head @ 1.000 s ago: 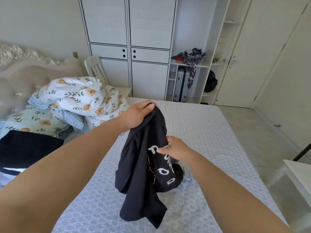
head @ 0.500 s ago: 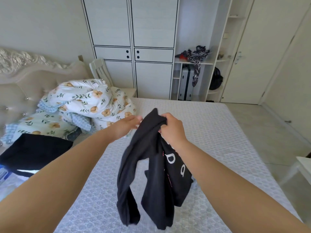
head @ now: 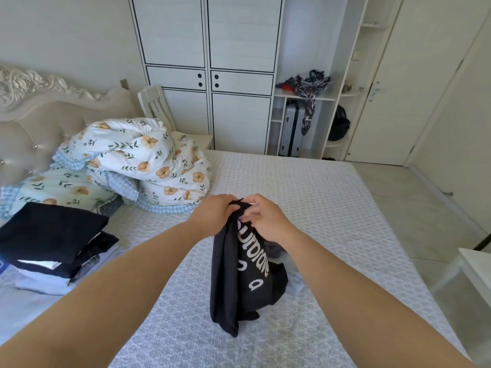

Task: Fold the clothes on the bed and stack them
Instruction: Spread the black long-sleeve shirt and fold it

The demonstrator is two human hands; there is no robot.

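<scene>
White lettering on the black garment (head: pixel 247 274) partly lost in folds, pale cloth (head: pixel 293 284) mostly hidden behind it, folded stack (head: pixel 50 243) cut off at left edge, shelf clutter (head: pixel 309 82) too small to identify

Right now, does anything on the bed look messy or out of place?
Yes. The floral duvet is bunched in a heap by the headboard, not spread flat. The folded stack at the left sits unevenly, with edges sticking out. The black garment hangs crumpled from both hands.

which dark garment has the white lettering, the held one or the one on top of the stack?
The held black garment, gripped at its top by the left hand and right hand. The dark garment topping the stack at left shows no lettering.
</scene>
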